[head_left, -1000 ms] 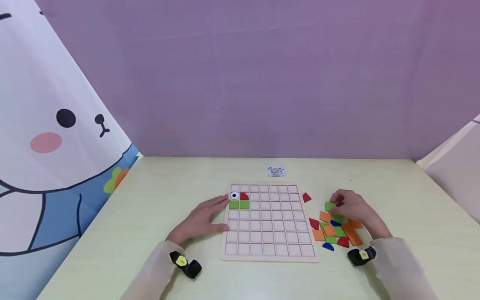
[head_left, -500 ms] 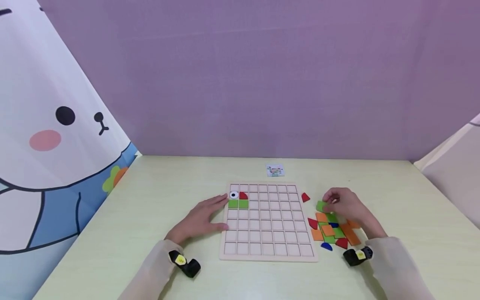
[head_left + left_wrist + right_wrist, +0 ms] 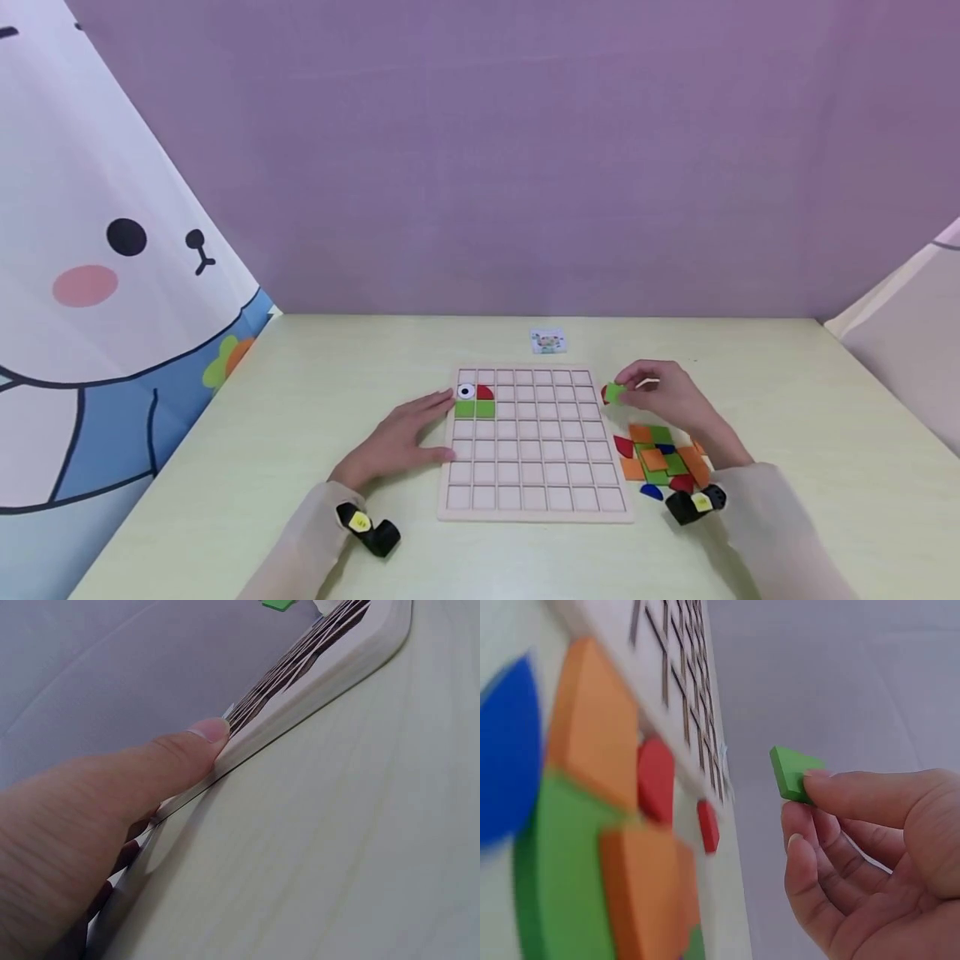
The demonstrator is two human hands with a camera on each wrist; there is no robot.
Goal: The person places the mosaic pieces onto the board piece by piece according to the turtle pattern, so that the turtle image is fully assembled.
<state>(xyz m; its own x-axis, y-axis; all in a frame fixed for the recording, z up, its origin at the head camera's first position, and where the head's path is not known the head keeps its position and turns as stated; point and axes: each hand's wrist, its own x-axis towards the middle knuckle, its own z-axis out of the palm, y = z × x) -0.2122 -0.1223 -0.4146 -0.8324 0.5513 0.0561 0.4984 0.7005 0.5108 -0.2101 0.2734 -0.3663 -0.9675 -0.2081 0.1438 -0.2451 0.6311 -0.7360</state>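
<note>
My right hand (image 3: 663,392) pinches a green square tile (image 3: 793,772) between thumb and fingers, raised off the table just right of the grid board (image 3: 525,522). In the head view that tile partly covers a red quarter-round tile (image 3: 604,395). My left hand (image 3: 401,437) rests along the board's left edge, its fingers spread; the left wrist view shows the thumb (image 3: 180,754) touching the rim. On the board's upper left lie a round eye tile (image 3: 466,392), a red quarter-round piece (image 3: 485,392) and two green squares (image 3: 476,409).
A pile of orange, green, red and blue tiles (image 3: 654,459) lies right of the board, some overlapping. A small picture card (image 3: 548,341) lies beyond the board's far edge. Behind the table hangs a purple cloth (image 3: 525,167).
My right hand has lifted the green square from the pile's far side and carried it left toward the board. The left hand has stayed at the board's edge.
</note>
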